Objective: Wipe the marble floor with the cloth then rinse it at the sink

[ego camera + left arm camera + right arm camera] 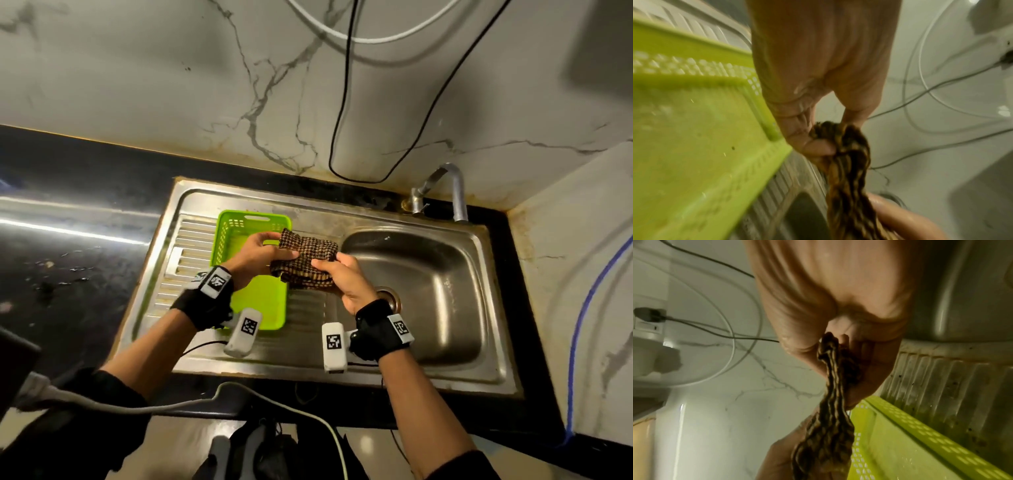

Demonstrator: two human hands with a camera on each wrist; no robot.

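Note:
A brown and tan checked cloth [306, 262] is bunched up and held in the air above the steel sink [191, 205], between drainboard and basin. My left hand [260, 253] pinches its left end and my right hand [337, 274] grips its right end. In the left wrist view the cloth [846, 162] hangs twisted from my thumb and fingers [813, 146]. The right wrist view shows the cloth [830, 386] pinched the same way. The steel tap [452, 192] stands at the basin's far rim; no water shows.
A lime green plastic basket [270, 298] sits on the ribbed drainboard under my left hand. The basin [442, 274] with its drain [390, 296] lies to the right. Black countertop [75, 246] spreads left. Black and white cables [346, 102] hang on the marble wall.

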